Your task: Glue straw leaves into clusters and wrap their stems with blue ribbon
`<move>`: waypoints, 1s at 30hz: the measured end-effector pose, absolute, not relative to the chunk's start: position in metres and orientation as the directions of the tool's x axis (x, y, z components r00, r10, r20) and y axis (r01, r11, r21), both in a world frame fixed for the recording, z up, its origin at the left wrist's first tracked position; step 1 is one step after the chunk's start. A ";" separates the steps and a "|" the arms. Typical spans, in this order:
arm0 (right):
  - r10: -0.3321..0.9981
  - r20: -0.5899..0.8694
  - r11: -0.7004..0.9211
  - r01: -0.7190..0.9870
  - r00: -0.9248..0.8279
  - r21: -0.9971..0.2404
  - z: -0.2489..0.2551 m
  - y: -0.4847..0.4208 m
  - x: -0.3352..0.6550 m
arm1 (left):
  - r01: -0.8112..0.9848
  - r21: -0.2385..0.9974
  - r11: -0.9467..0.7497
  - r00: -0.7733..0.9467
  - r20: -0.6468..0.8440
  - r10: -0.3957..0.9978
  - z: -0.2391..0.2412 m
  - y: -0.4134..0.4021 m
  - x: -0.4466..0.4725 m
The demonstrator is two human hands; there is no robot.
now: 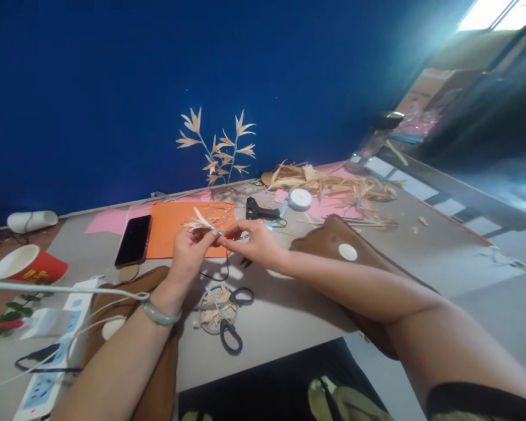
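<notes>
Both hands are up together over the orange sheet (175, 231), left hand (191, 248) and right hand (255, 241) both pinched on the dried-leaf sprig (207, 221), which lies sideways btwn them, leafy end nearer the left.

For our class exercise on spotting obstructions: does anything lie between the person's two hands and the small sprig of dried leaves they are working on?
Nothing visible does. The left hand and right hand both already pinch the dried leaf sprig directly, above the orange paper. The scissors lie nearer the person, out of the way.
</notes>
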State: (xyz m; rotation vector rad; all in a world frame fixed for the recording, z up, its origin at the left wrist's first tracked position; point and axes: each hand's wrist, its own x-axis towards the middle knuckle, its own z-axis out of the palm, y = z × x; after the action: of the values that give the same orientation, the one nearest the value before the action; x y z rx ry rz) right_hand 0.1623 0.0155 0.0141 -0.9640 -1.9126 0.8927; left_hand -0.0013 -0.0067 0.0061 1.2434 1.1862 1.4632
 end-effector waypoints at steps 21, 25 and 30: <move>0.855 0.452 0.512 0.282 -0.254 -0.811 -0.010 0.024 0.157 | 0.213 0.962 -0.172 -0.226 0.219 0.949 0.011 -0.010 0.006; 0.846 0.469 0.528 0.283 -0.252 -0.801 -0.010 0.024 0.158 | 0.252 0.951 -0.178 -0.209 0.233 0.950 0.010 -0.010 0.006; 0.830 0.495 0.555 0.288 -0.256 -0.781 -0.009 0.023 0.159 | 0.254 0.950 -0.181 -0.207 0.236 0.949 0.009 -0.011 0.007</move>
State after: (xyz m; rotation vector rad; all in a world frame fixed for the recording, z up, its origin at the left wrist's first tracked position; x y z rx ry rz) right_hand 0.1590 0.0228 -0.0091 -0.9218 -1.8066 0.6904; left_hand 0.0068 -0.0110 0.0091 1.4266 1.4570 1.4307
